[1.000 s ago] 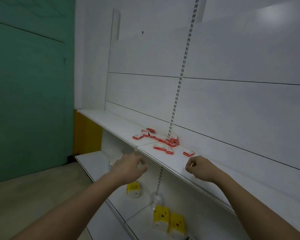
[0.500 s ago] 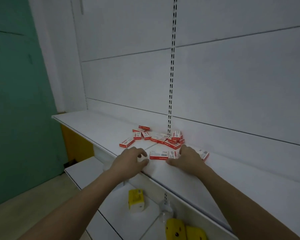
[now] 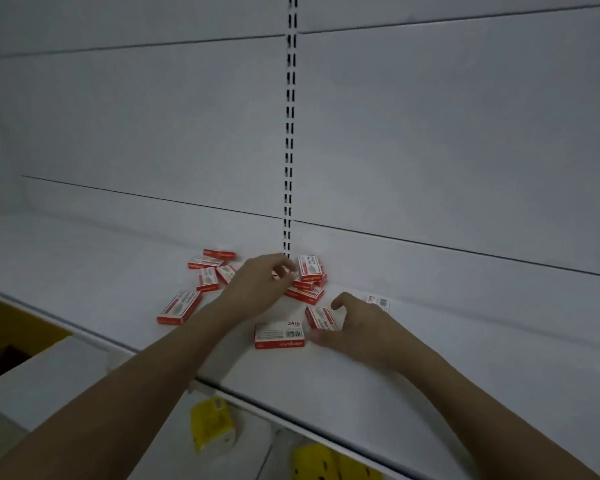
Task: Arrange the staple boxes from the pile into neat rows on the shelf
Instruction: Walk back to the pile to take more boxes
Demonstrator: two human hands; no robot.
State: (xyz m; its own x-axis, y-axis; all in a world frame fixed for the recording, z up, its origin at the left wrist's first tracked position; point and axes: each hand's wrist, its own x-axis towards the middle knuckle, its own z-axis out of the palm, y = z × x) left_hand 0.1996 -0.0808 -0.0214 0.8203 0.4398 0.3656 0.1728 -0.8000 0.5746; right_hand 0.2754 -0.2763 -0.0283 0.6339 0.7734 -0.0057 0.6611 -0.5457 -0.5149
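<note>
Several small red-and-white staple boxes lie in a loose pile point(image 3: 305, 278) on the white shelf point(image 3: 84, 271), near the slotted upright. One box point(image 3: 280, 335) lies flat near the front, another point(image 3: 179, 307) lies apart to the left. My left hand point(image 3: 260, 289) reaches into the pile, fingertips pinched on a box there; the box is mostly hidden. My right hand point(image 3: 354, 323) rests on the shelf, its fingers curled around a tilted box point(image 3: 321, 317). A further box point(image 3: 378, 302) shows behind that hand.
The shelf's back wall carries a black-slotted upright point(image 3: 289, 133). Below the shelf's front edge point(image 3: 291, 417) lies a lower shelf with yellow packages point(image 3: 212, 427) and more yellow ones point(image 3: 326, 462). A yellow panel point(image 3: 7, 323) is at the far left.
The view has come closer and turned toward the shelf. My left hand moved from the front edge into the pile. My right hand shifted right and curled around a box.
</note>
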